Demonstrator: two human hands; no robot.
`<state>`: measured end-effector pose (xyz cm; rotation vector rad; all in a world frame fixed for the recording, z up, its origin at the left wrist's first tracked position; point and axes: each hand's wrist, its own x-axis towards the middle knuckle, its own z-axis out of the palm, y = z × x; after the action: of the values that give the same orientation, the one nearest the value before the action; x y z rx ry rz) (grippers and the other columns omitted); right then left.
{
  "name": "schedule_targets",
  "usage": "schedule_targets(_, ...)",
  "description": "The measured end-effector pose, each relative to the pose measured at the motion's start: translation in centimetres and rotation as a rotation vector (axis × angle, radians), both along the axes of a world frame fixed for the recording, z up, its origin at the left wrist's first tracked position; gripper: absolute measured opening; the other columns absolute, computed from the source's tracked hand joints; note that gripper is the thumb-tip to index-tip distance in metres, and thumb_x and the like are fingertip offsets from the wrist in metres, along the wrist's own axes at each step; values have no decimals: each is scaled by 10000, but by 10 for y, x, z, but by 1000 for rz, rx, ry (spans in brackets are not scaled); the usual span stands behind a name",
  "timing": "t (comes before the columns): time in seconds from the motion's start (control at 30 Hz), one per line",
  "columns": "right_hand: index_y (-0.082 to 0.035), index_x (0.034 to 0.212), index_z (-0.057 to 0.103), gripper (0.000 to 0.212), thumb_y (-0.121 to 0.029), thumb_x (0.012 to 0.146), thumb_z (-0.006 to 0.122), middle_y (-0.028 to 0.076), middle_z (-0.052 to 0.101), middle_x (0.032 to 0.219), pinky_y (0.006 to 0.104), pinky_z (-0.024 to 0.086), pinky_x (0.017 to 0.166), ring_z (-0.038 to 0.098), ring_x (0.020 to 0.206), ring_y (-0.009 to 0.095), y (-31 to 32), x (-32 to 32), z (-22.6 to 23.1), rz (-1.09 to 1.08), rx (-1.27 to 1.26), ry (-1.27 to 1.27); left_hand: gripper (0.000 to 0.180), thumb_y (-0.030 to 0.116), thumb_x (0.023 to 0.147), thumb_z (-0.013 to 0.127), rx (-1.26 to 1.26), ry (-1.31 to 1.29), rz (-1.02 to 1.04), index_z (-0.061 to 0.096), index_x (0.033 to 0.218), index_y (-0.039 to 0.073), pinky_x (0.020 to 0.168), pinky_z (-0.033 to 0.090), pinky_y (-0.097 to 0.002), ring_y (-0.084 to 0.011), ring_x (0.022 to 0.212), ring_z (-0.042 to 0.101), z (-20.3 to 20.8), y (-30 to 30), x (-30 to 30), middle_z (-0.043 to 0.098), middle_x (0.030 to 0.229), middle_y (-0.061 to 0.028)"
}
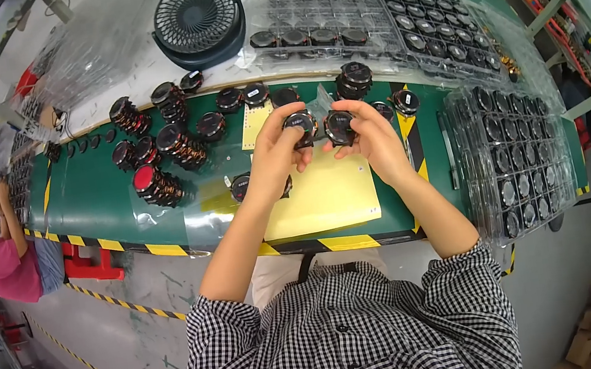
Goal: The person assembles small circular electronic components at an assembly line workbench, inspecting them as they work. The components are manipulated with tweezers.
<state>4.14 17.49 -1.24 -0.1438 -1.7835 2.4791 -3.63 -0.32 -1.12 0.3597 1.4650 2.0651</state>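
Observation:
My left hand [277, 149] holds a round black coil part [300, 125] with a dark cap facing up. My right hand [372, 136] grips a second round black coil part [339, 127] right beside the first; the two parts nearly touch above the green bench [94, 201]. Under my hands lies a yellow sheet [328, 199]. One more black coil [240, 187] rests on the bench just left of my left wrist.
Stacks of copper-wound coils [159, 185], one with a red cap, stand at left. Clear plastic trays of coils sit at right [510, 154] and at the back [361, 9]. A black desk fan [198, 21] stands behind. Another person [7, 259] works at far left.

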Motion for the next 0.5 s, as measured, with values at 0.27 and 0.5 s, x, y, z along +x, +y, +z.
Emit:
schedule_targets(0.27,-14,1225,481,358,-213,958,349,146,626,1057,296,486,516,626,683,222,1,1,-1,0,-44,-33,351,113,923,373,72,-127,-67,487,1245,28,392,367,-251,-148,482,517,4,-2,3,580,808,-115)
schedule_targets(0.5,-12,1207,483,354,-228,964,345,158,635,1036,282,469,488,616,640,211,-3,1,0,-30,-41,-44,317,119,922,442,-89,44,-2,497,1227,50,383,337,-234,-117,460,481,6,2,11,602,878,-106)
